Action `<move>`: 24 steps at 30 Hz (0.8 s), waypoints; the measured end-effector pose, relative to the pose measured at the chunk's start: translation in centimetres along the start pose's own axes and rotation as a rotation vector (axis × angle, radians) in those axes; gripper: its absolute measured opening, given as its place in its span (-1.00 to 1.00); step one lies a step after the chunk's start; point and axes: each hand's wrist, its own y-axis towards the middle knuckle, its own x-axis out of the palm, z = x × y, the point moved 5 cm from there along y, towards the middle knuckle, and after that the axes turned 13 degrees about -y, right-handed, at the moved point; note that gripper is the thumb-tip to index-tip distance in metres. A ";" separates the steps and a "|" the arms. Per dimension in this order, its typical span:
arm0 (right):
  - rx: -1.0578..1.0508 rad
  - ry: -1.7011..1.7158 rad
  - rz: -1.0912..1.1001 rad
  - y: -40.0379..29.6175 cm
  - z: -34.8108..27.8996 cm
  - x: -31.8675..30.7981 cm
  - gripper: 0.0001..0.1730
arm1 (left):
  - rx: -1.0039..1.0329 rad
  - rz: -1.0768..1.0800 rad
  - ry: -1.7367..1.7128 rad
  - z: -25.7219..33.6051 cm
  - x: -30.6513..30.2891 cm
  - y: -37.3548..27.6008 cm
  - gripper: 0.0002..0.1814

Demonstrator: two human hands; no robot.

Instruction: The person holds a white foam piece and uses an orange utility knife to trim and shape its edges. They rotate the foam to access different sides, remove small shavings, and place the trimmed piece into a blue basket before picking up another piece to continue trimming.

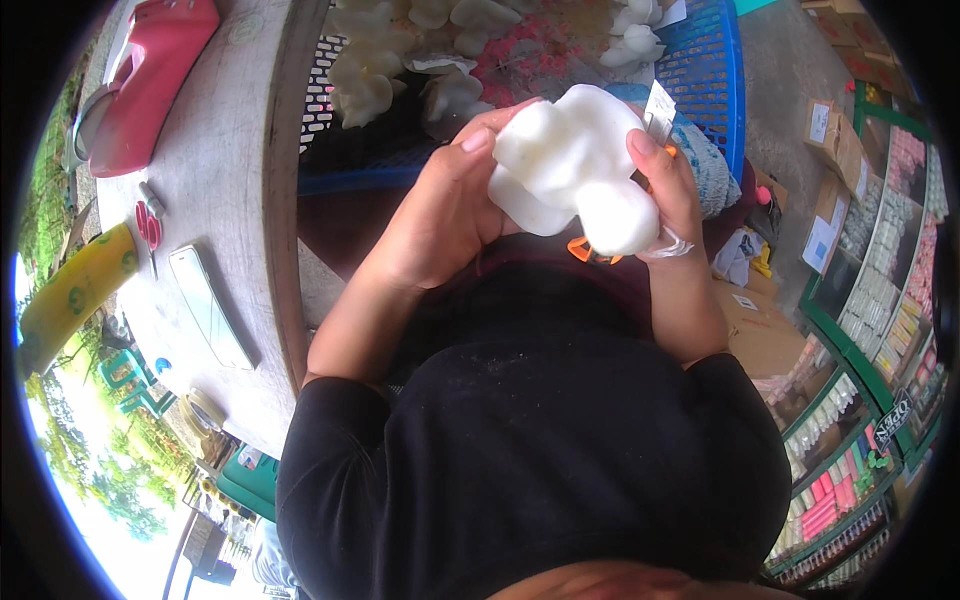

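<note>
Both of my hands hold one white, wavy, petal-shaped piece, perhaps wax, above my lap. My left hand grips its left edge, thumb on top. At its right edge my right hand presses with the thumb; a utility knife with an orange handle is also in this hand, its blade pointing up past the thumb. Clear plastic shows by the right palm. Beyond the hands lies a blue plastic basket with similar white pieces and pink scraps.
A grey table on the left holds red scissors, a phone, a marker and a pink tape dispenser. A blue-white towel hangs at the basket's right. Cardboard boxes and green-framed shelves stand right.
</note>
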 end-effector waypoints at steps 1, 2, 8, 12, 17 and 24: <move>0.056 -0.008 -0.010 0.1 0.3 -0.1 -0.54 | -0.006 0.011 0.031 -0.1 -0.1 -0.1 -0.42; 0.112 -0.015 -0.020 0.3 0.6 -0.3 -0.54 | 0.011 0.008 0.028 -0.2 -0.5 0.1 -0.40; 0.160 0.036 -0.028 0.7 1.4 0.1 -0.45 | -0.103 -0.001 0.131 -0.7 -0.7 0.5 -0.34; -0.013 0.128 -0.100 1.5 0.4 -1.9 -0.34 | -0.043 0.016 -0.026 -0.2 -0.1 0.6 -0.30; 0.012 0.128 0.073 0.9 0.9 -1.8 -0.51 | 0.186 0.074 -0.013 0.8 -0.6 0.5 -0.31; 0.084 -0.059 -0.025 0.3 2.9 0.6 -0.72 | 0.393 0.040 0.065 1.1 0.0 0.6 -0.16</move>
